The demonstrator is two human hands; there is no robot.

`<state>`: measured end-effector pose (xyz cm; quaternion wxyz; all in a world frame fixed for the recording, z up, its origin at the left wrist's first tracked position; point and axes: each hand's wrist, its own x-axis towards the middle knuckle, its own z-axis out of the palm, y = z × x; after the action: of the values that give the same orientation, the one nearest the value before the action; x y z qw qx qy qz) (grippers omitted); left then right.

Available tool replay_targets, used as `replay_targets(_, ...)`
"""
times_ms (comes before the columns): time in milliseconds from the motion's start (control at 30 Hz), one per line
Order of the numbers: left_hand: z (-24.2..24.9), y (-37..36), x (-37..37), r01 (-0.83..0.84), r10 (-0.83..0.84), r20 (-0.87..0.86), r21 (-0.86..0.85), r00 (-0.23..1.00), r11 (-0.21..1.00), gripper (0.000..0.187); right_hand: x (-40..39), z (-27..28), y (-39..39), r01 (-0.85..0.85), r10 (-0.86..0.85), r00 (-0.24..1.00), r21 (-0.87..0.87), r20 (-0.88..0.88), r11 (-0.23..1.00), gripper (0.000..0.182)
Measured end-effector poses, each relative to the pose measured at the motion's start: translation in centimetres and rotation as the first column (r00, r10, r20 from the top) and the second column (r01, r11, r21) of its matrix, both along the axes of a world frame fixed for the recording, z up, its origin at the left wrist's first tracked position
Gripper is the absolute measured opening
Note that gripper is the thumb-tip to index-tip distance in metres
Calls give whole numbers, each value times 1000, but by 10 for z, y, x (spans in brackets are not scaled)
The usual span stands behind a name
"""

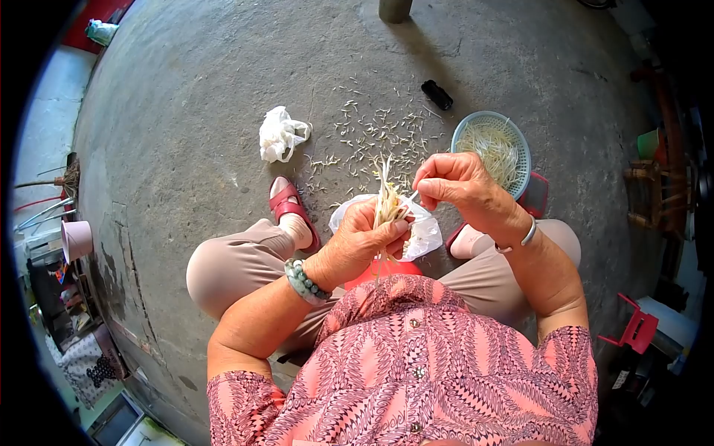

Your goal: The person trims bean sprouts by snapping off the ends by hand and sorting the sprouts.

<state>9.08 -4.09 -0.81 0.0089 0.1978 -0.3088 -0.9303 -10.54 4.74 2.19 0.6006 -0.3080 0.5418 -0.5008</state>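
My left hand (362, 241) grips a small bunch of pale bean sprouts (387, 195), their ends sticking up out of my fist. My right hand (455, 184) is just to the right of the bunch, with thumb and fingers pinched on the tip of one sprout. Below both hands lies a clear plastic bag (425, 232) between my knees. A light blue basket (520, 141) holding more sprouts sits on the floor beyond my right hand.
Plucked sprout bits (372, 134) are scattered on the concrete floor ahead. A crumpled white plastic bag (280, 134) lies to the left, a small black object (436, 94) farther out. Red sandals are on my feet. A red stool (634, 327) stands at right.
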Motion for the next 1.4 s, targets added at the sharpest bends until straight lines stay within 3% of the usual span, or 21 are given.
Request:
replay_targets(233, 7, 0, -2, -85, 85, 16, -6, 996, 996, 20, -1, -1, 1, -92, 81, 985, -66, -153, 994, 10)
replay_targets(267, 7, 0, -2, -97, 97, 9, 5, 995, 995, 20, 0, 1, 2, -118, 86, 955, -98, -283, 988, 10)
replay_targets(367, 7, 0, -1, -135, 133, 43, 43, 990, 990, 18, 2, 5, 3, -209, 50, 797, -197, -602, 958, 8)
replay_targets(533, 0, -1, -1, -112, 111, 40, 7, 993, 994, 15, 7, 4, 2, -384, -161, 489, -377, -857, 843, 8)
replay_targets(600, -1, -1, -1, -71, 72, 46, -20, 996, 997, 14, 8, 2, 1, -437, -258, 362, -407, -896, 802, 11)
replay_targets(800, 0, -2, -2, -80, 81, 63, -25, 995, 996, 13, 3, 3, 0, -461, -319, 240, -396, -917, 794, 10)
replay_targets(900, 0, -1, -2, -80, 79, 29, 6, 996, 997, 14, 0, -8, 0, -328, -324, 213, -379, -922, 865, 13)
replay_targets(933, -1, -1, -2, -68, 68, 27, -3, 997, 998, 14, 1, -9, 1, -276, -305, 256, -372, -917, 886, 21)
replay_targets(1033, 0, -2, -2, -40, 40, 21, -12, 999, 999, 16, 2, -11, 2, -203, -239, 443, -357, -864, 912, 16)
replay_targets(1133, 3, -2, -1, -43, 43, 14, 12, 999, 999, 17, 5, 0, 4, -133, -5, 761, -165, -649, 977, 11)
replay_targets(1400, 4, -2, -1, -51, 53, 31, -74, 998, 996, 23, 11, 5, 5, -188, 44, 775, -163, -631, 969, 12)
